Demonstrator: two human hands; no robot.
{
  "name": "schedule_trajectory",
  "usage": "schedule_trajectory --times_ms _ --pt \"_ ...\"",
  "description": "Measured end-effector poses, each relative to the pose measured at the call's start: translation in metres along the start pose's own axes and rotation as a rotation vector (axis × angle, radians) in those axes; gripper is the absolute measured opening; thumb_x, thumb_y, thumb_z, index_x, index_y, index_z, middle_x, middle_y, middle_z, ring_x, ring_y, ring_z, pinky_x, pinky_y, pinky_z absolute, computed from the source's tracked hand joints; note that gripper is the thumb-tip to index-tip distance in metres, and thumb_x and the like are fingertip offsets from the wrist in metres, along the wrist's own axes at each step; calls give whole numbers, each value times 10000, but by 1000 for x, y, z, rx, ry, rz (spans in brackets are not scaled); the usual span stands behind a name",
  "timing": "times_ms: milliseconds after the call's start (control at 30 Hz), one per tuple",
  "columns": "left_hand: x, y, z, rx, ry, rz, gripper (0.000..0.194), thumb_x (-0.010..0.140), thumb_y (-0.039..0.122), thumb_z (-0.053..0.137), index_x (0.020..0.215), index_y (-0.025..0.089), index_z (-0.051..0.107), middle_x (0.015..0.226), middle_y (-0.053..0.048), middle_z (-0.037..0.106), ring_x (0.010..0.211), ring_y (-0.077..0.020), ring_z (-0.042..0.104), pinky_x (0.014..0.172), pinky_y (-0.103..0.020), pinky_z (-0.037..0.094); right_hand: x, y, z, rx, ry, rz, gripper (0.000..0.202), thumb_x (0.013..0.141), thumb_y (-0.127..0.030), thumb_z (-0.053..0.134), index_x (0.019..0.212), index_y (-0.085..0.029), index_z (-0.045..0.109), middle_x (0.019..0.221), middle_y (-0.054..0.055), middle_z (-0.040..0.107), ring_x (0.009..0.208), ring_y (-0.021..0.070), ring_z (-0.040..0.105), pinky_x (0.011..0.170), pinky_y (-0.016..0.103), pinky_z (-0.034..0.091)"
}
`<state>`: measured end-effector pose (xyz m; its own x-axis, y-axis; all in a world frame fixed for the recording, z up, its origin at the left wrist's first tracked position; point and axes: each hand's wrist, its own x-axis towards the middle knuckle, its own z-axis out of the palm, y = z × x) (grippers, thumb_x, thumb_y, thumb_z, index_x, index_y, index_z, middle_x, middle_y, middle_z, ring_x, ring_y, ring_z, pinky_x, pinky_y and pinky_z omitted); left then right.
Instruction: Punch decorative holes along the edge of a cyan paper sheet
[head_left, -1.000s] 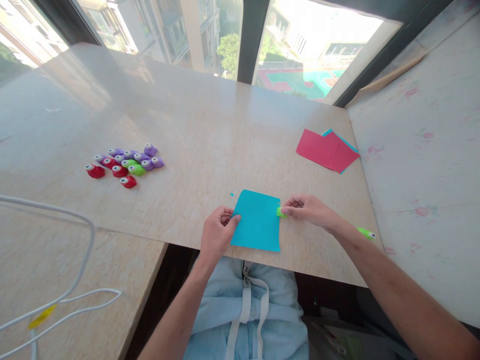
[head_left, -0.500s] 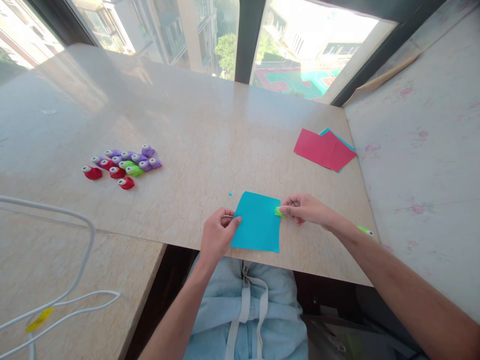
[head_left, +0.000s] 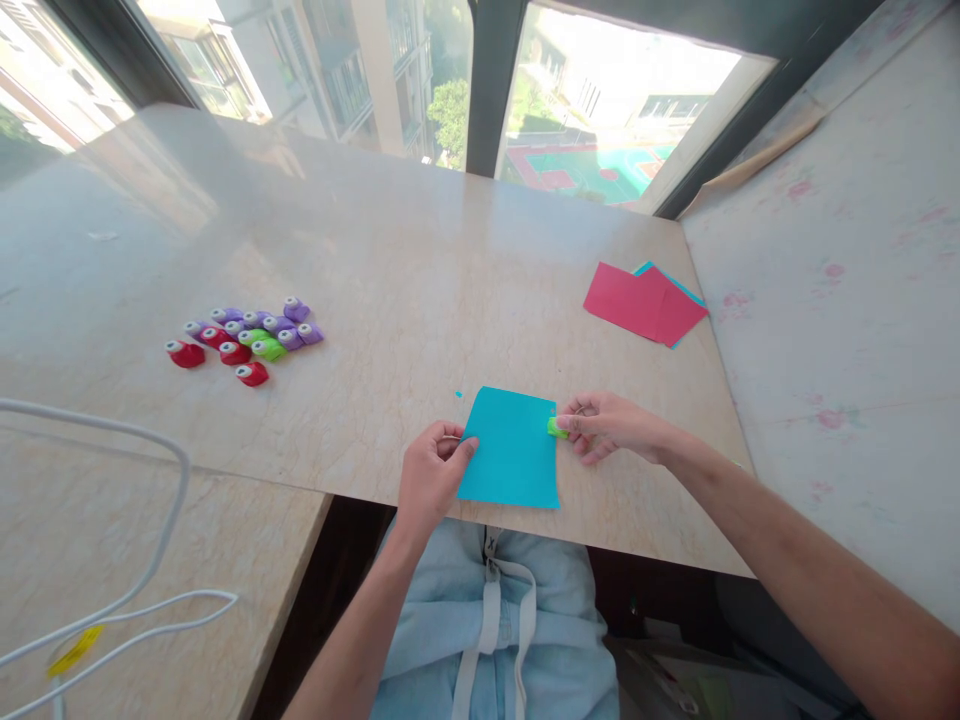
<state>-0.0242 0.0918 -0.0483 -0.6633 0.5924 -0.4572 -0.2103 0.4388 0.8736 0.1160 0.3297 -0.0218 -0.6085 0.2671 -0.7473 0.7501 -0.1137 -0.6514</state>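
A blue sheet of paper [head_left: 510, 450] lies near the front edge of the marble-patterned surface. My left hand [head_left: 435, 465] pinches its left edge, thumb on top and fingers beneath. At the right edge, my right hand [head_left: 607, 425] grips a small green craft punch [head_left: 556, 428], which sits over the paper's edge close to the upper right corner. A small mark shows in the paper just above the punch. Part of the punch is hidden by my fingers. A tiny blue paper scrap [head_left: 458, 394] rests beyond the sheet's upper left corner.
Several purple, red and green craft punches [head_left: 251, 352] are grouped at the left. Red paper sheets [head_left: 637, 302] overlap blue ones at the back right, near the wall [head_left: 832, 330]. A white cable [head_left: 169, 500] loops at the lower left. Windows line the back.
My right hand and the green punch have slid slightly down the paper's right edge, and a small mark now shows above the punch. My left hand keeps its hold. The view has shifted slightly.
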Motion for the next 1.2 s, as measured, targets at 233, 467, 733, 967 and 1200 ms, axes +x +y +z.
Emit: schedule_trajectory --times_ms 233,467,733,967,1200 --pt "1 0 0 7 1 6 378 766 510 652 891 158 594 764 -70 700 676 -198 609 567 -262 420 0 1 -1 39 -8 5 510 684 -589 811 851 -143 628 780 105 641 682 192 622 595 339 612" --pt "1 0 0 8 5 4 388 755 516 656 885 156 596 755 -70 699 667 -195 614 561 -255 420 -1 -3 3 -59 19 35 640 623 -672 812 900 -140 590 810 106 647 728 196 632 591 308 613" --pt "1 -1 0 9 7 0 387 752 517 661 886 159 598 759 -73 705 686 -210 632 567 -264 435 2 -6 5 -105 25 27 675 607 -705 801 895 -141 571 838 116 645 745 199 623 572 293 600" --pt "2 -2 1 15 24 -3 407 746 529 665 898 157 599 782 -78 710 710 -222 646 577 -271 444 3 -4 3 -95 4 23 670 599 -703 807 887 -147 569 815 103 636 721 189 618 567 289 594" --pt "0 0 1 15 24 -5 428 738 542 665 905 154 597 790 -87 711 733 -238 658 582 -278 451 3 -2 3 -86 2 11 638 623 -673 812 892 -147 572 812 99 636 718 190 619 564 291 596"
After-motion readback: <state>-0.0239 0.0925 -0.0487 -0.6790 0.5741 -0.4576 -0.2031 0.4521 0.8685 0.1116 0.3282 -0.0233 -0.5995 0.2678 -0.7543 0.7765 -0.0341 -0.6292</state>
